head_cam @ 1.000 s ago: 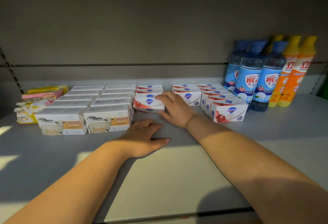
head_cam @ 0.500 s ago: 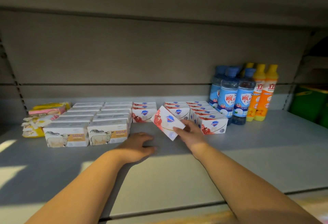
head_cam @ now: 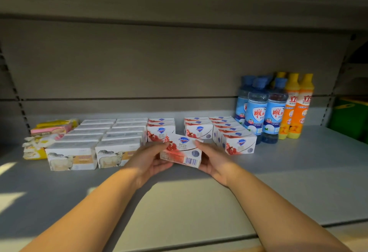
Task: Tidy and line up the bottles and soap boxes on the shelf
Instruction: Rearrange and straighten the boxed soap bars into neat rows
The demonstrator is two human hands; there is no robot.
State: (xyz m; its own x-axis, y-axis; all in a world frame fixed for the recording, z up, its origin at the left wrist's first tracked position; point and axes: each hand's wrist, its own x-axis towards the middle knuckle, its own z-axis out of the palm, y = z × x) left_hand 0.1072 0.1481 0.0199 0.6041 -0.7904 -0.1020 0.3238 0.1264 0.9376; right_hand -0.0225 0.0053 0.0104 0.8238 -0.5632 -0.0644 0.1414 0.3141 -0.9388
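Note:
A white-and-red soap box (head_cam: 184,151) with a blue shield logo is held just above the grey shelf (head_cam: 298,172), tilted, barcode side toward me. My left hand (head_cam: 148,159) grips its left end and my right hand (head_cam: 214,159) grips its right end. Behind it stand rows of the same red-and-white boxes (head_cam: 239,144), with a gap between the left row (head_cam: 161,130) and the middle row (head_cam: 198,130). Two rows of white goat-picture soap boxes (head_cam: 117,153) sit to the left. Blue bottles (head_cam: 256,110) and orange bottles (head_cam: 296,110) stand at the right.
Yellow and pink soap packets (head_cam: 42,140) lie piled at the far left. A green object (head_cam: 350,118) sits past the shelf's right upright. The shelf's front edge (head_cam: 199,239) runs below my forearms, and a shelf board hangs overhead.
My right hand lifted the red-and-white box out of its row and brought it forward. My left hand left the shelf surface and took hold of the box's left end.

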